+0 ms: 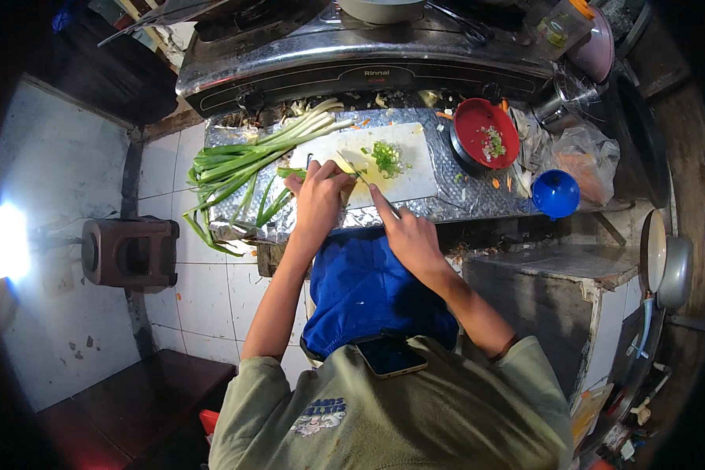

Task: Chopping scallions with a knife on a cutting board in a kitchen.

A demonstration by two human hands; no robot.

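My left hand [319, 194] is closed over a few green onion stalks [292, 171], pressing them against a white cutting board [410, 143]. The fingers of my right hand [409, 235] wrap round a kitchen knife [358, 168], whose blade lies at the cut end of the stalks, close to my left fingertips. A small heap of chopped green onion [387, 158] rests on the board, just beyond the blade. To the left, a large bunch of whole green onions [247, 160] spreads over the foil-covered counter, its leaves hanging past the front edge.
Right of the board stands a red bowl [471, 129] with chopped bits inside. A blue funnel-like cup [555, 193] and a clear plastic bag [586, 163] sit further right. Behind the counter is a gas stove [290, 74]. A phone [391, 356] lies on my lap; a brown stool [129, 252] stands left.
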